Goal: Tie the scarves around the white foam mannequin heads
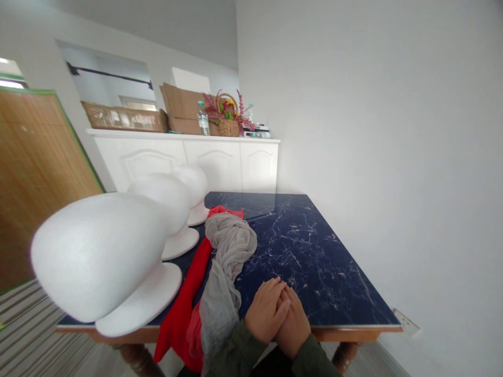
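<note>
At the front edge of the table, my left hand (266,311) lies over my right hand (295,325). The left fingers rest flat, and the thumb crosses the back of the right hand. The right fingers are partly hidden underneath, but the part that shows looks stretched forward. Neither hand is holding anything. Just left of them a crumpled grey scarf (230,246) trails over the edge. A red cloth (184,301) lies beside and partly beneath it. Farther left, white foam mannequin heads stand in a row: a near head (102,251), a middle head (167,199) and a far head (193,183).
The dark blue marbled table (314,251) has a wooden edge and turned legs. Behind it stands a white cabinet (214,162) with cardboard boxes (183,107), a water bottle (203,119) and a flower basket (228,127). A white wall (373,131) rises on the right.
</note>
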The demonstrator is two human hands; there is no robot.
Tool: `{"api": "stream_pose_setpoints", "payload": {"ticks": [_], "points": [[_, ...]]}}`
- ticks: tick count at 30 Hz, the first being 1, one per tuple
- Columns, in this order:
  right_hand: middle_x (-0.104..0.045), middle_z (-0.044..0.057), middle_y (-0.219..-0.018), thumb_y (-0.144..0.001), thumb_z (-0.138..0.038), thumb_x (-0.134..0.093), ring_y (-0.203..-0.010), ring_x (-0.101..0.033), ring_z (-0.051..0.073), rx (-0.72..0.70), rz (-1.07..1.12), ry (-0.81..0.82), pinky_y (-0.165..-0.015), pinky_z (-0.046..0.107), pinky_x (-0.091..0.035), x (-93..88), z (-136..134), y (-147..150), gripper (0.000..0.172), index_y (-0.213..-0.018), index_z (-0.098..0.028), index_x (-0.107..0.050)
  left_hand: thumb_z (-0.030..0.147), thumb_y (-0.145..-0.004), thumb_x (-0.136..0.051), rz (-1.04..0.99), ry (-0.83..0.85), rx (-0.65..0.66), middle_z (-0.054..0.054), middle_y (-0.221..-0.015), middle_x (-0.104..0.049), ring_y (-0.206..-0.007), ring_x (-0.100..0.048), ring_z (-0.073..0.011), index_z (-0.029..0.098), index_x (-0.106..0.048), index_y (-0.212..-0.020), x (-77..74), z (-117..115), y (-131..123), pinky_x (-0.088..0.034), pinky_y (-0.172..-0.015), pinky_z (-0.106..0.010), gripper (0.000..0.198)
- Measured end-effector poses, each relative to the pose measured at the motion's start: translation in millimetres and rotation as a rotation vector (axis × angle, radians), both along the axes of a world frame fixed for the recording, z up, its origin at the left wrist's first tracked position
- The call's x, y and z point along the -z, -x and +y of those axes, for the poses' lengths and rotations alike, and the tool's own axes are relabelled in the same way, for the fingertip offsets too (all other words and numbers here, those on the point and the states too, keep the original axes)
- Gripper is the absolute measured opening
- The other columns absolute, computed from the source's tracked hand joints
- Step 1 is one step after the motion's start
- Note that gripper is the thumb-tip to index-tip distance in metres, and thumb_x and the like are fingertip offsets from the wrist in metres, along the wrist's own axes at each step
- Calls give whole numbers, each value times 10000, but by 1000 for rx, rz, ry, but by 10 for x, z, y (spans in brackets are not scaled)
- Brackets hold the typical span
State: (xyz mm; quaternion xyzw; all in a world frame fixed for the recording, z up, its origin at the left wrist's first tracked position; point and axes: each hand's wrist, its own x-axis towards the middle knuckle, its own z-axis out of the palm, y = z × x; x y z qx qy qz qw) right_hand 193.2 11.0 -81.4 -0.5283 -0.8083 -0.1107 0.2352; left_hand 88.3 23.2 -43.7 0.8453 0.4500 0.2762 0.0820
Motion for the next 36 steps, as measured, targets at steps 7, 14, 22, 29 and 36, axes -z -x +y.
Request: {"api": "stream_pose_setpoints", "payload": {"ticks": [7, 14, 22, 29, 36], "points": [[-523, 57, -1251, -770, -197, -510, -1174, -423, 208, -1, 47, -73, -1035, 346, -249, 69, 25, 2, 552, -1312, -216, -408, 257, -819, -434, 0, 3, -1, -104, -1259, -522, -1190, -456, -225, 154, -529, -1189, 28, 4, 2, -358, -1021, -461, 395], [-532, 59, -1238, -757, -190, -521, -1158, -432, 213, -6, 38, -60, -1026, 347, -257, 32, 13, 2, 557, -1305, -218, -422, 255, -821, -436, 6, 4, -4, -98, -1269, -515, -1198, -447, -222, 153, -522, -1199, 47, 13, 4, -345, -1031, -460, 401], [-522, 56, -1254, -746, -154, -515, -1172, -421, 215, -14, 3, -50, -1027, 357, -260, 31, 14, -3, 577, -1310, -218, -413, 255, -821, -434, 11, -14, -10, -96, -1257, -525, -1188, -459, -219, 163, -531, -1188, 39, 0, 1, -356, -1023, -453, 390], [-514, 64, -1264, -723, -175, -536, -1186, -416, 220, -1, 5, -21, -1033, 358, -263, 73, 25, -5, 583, -1296, -209, -433, 257, -813, -448, -4, -5, -4, -97, -1250, -532, -1183, -464, -224, 166, -541, -1176, 20, 15, 5, -361, -1021, -458, 386], [-518, 40, -1269, -786, -202, -494, -1210, -415, 207, 28, 44, 29, -1020, 349, -305, 70, 25, 2, 464, -1250, -222, -490, 281, -836, -420, -53, -148, 16, -88, -1283, -502, -1194, -452, -212, 173, -468, -1238, 69, -136, 139, -410, -995, -405, 420]]}}
